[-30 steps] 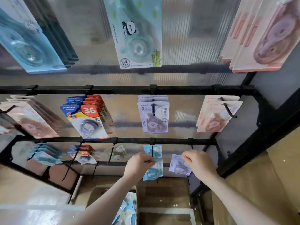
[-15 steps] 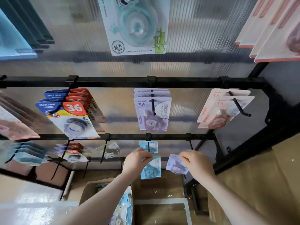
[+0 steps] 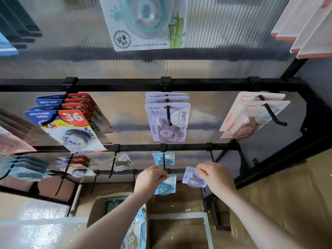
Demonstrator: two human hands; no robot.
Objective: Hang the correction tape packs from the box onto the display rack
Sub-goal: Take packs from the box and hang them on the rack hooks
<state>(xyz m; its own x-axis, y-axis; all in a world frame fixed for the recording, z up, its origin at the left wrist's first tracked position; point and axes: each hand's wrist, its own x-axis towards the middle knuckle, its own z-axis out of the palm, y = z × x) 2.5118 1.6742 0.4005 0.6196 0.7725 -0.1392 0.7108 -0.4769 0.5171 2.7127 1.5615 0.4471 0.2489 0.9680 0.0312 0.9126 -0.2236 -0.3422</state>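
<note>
My left hand (image 3: pixel 149 178) pinches the top of a blue correction tape pack (image 3: pixel 166 185) just below the low rail of the display rack (image 3: pixel 125 84). At its 3 o'clock, my right hand (image 3: pixel 215 177) grips a lilac pack (image 3: pixel 193 178) by its upper edge. The open box (image 3: pixel 97 211) sits at 6 o'clock under my left forearm, more packs inside.

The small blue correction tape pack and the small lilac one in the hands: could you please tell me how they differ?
The small blue correction tape pack is pinched by the left hand and hangs roughly upright below a black hook; the small lilac correction tape pack is pinched by the right hand and is tilted, beside an empty hook. Both are small carded blister packs, gripped at the top.
</note>
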